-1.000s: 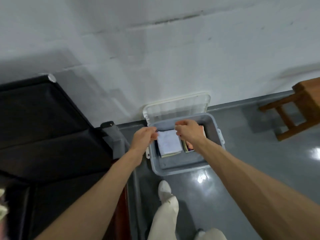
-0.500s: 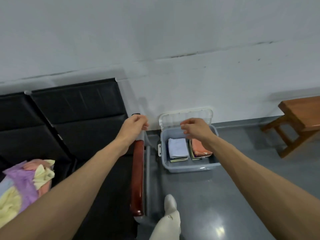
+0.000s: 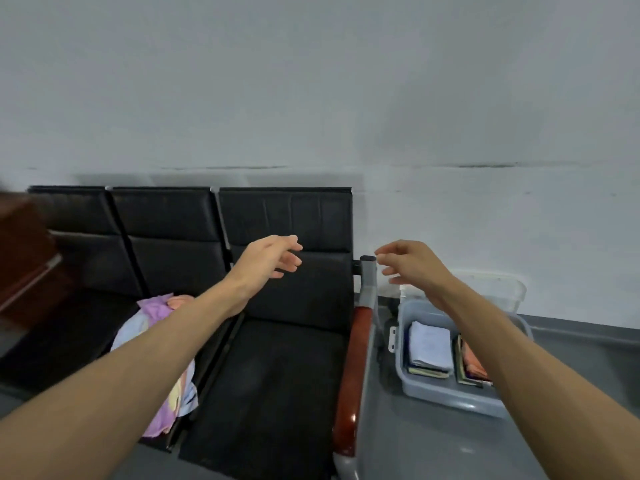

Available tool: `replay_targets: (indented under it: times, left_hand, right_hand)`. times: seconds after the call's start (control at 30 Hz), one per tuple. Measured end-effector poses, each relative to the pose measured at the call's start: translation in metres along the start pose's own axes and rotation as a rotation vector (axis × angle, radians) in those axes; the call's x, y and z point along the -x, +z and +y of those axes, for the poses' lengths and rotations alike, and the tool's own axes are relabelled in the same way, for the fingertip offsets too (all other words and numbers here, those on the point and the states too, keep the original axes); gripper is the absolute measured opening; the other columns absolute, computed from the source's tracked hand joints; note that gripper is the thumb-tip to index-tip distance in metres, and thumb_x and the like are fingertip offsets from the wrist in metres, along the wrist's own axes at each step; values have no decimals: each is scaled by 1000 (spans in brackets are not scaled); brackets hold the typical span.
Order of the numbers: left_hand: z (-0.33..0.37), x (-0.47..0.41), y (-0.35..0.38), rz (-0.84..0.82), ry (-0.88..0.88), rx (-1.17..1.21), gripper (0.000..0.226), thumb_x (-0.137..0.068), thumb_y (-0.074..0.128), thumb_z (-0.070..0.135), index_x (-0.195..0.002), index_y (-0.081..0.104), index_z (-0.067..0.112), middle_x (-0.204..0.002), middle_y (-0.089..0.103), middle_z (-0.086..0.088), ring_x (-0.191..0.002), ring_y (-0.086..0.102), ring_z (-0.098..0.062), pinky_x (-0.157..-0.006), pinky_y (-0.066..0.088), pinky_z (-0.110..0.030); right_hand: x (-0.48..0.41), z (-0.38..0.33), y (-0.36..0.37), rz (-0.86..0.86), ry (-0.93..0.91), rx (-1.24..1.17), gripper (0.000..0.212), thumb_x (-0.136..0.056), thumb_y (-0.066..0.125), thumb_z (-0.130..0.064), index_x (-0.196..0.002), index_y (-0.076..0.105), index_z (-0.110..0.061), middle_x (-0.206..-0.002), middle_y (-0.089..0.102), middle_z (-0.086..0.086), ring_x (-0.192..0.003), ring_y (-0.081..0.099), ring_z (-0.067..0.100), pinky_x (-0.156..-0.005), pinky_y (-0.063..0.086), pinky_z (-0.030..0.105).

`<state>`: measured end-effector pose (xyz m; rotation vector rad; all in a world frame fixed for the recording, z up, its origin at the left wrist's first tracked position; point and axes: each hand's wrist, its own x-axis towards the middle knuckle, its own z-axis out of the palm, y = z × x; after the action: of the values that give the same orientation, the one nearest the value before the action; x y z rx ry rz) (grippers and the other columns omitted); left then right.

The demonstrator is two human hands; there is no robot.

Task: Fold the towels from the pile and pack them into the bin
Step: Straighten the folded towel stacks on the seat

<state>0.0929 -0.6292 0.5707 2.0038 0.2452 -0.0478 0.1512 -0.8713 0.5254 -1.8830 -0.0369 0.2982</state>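
Observation:
A grey plastic bin (image 3: 446, 398) stands on the floor at the right, its clear lid (image 3: 498, 285) open against the wall. Inside lie two stacks of folded towels: a pale blue one (image 3: 429, 348) on the left and an orange one (image 3: 472, 363) partly hidden by my right forearm. A pile of loose towels (image 3: 156, 313), purple, pink, yellow and light blue, lies on the middle seat, partly under my left arm. My left hand (image 3: 273, 259) hovers empty before the right seat's backrest, fingers relaxed. My right hand (image 3: 412, 268) hangs empty above the bin's left side.
A row of three black seats (image 3: 277, 375) runs along the white wall. A red-brown armrest (image 3: 353, 368) on a grey post separates the right seat from the bin. A dark brown object (image 3: 20, 258) blurs the left edge. The floor is grey.
Both hands have lifted away from the bin and moved left, empty. The view has swung left, bringing the seats and the loose towel pile into sight.

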Motion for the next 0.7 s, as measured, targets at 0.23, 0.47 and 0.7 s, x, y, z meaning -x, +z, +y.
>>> replay_targets:
  times: [0.23, 0.47, 0.7]
  left_hand:
    - [-52, -65, -94, -48, 45, 20, 34, -99, 44, 42, -101, 70, 19, -92, 74, -3, -93, 70, -18, -94, 51, -40]
    - [-102, -142, -177, -165, 48, 41, 32, -99, 44, 38, -102, 69, 19, -96, 74, -4, -96, 69, -18, -94, 51, -39]
    - [-103, -176, -215, -207, 95, 40, 30, -100, 45, 36, -103, 69, 18, -97, 73, -7, -97, 68, -20, -94, 50, -40]
  right_hand:
    - [-51, -27, 111, 53, -19, 8, 14, -93, 58, -16, -104, 67, -15, -94, 68, 2, -82, 64, 14, -81, 57, 32]
    - [-117, -71, 210, 72, 15, 51, 16, -95, 58, -18, -110, 64, -18, -104, 66, -1, -93, 65, 16, -86, 57, 34]
    - [-127, -98, 235, 38, -16, 123, 20, -95, 58, -21, -113, 64, -17, -103, 66, -2, -95, 65, 14, -84, 57, 31]
